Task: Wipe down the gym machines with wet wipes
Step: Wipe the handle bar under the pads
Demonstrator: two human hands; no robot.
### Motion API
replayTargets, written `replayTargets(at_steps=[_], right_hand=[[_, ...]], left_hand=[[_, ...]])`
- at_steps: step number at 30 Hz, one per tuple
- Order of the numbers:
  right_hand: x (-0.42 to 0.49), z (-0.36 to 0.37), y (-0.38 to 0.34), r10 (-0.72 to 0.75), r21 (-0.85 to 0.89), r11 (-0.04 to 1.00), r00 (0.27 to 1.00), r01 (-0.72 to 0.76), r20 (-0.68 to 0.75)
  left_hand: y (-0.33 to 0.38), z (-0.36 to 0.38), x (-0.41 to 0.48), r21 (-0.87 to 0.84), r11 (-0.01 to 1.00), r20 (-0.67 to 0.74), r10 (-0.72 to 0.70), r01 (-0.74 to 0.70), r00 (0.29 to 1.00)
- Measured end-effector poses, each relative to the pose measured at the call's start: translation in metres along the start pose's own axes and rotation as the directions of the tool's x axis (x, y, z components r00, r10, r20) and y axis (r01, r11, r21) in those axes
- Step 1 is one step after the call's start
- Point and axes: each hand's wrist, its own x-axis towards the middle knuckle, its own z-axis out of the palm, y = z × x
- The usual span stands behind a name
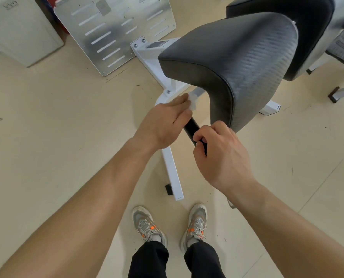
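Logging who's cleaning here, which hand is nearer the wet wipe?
Left. The left hand holds the wipe at the top of the black handle, beneath the seat. The right hand grips the handle lower down, not touching the wipe.

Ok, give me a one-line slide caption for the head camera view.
Left hand holds a wet wipe on the black handle while right hand grips it.

Nothing cleanly readable. The white housing (20, 33) at top left carries raised lettering (10, 5), upside down from here, and the characters can't be resolved. The grey sticker (157, 44) on the white machine frame (172, 167) is blurred. The tiny print on the frame's foot end (179, 197) is too small.
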Motion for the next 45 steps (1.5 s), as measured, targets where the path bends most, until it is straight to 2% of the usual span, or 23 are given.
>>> replayTargets(at_steps=[3, 6, 8, 11, 15, 18, 21, 31, 38, 41, 45], right_hand=[[0.000, 0.001, 0.001, -0.008, 0.007, 1.000, 1.000, 0.008, -0.002], [0.001, 0.001, 0.001, -0.014, 0.015, 1.000, 1.000, 0.014, -0.006], [0.001, 0.001, 0.002, -0.010, 0.013, 1.000, 1.000, 0.010, 0.000], [0.001, -0.001, 0.001, -0.001, 0.019, 1.000, 1.000, 0.000, 0.014], [0.000, -0.002, 0.001, -0.003, 0.017, 1.000, 0.999, 0.003, 0.036], [0.001, -0.004, 0.000, -0.001, 0.007, 1.000, 0.998, 0.001, 0.055], [0.001, -0.005, 0.000, 0.001, 0.004, 1.000, 0.998, -0.002, 0.060], [-0.003, -0.009, 0.000, 0.022, 0.009, 1.000, 0.994, -0.023, 0.106], [-0.011, -0.045, -0.016, 0.051, -0.014, 0.999, 0.965, -0.049, 0.257], [-0.023, -0.071, -0.035, -0.003, 0.089, 0.996, 0.935, -0.030, 0.354], [-0.041, -0.105, -0.061, -0.083, 0.369, 0.928, 0.931, -0.059, 0.355]], left_hand=[[0.009, -0.003, 0.022, 0.080, 0.995, 0.083, 0.050, -0.057, 0.995], [0.013, -0.001, 0.034, 0.151, 0.981, 0.092, 0.111, -0.124, 0.990], [0.010, -0.002, 0.032, 0.148, 0.983, 0.095, 0.095, -0.108, 0.991], [0.002, -0.004, 0.012, 0.091, 0.996, 0.077, 0.013, -0.020, 0.997], [0.004, -0.004, -0.007, -0.178, 0.976, -0.045, -0.138, 0.128, 0.989], [0.013, -0.003, 0.011, -0.248, 0.945, -0.030, -0.228, 0.214, 0.973], [0.017, -0.001, 0.024, -0.255, 0.942, -0.058, -0.239, 0.217, 0.969], [0.007, 0.002, -0.018, -0.169, 0.974, -0.158, -0.179, 0.153, 0.971], [0.053, -0.035, -0.063, -0.397, 0.882, -0.143, -0.334, 0.255, 0.932], [0.086, -0.061, -0.095, -0.508, 0.809, -0.108, -0.399, 0.294, 0.911], [0.121, -0.092, -0.137, -0.620, 0.715, -0.113, -0.488, 0.322, 0.866]])
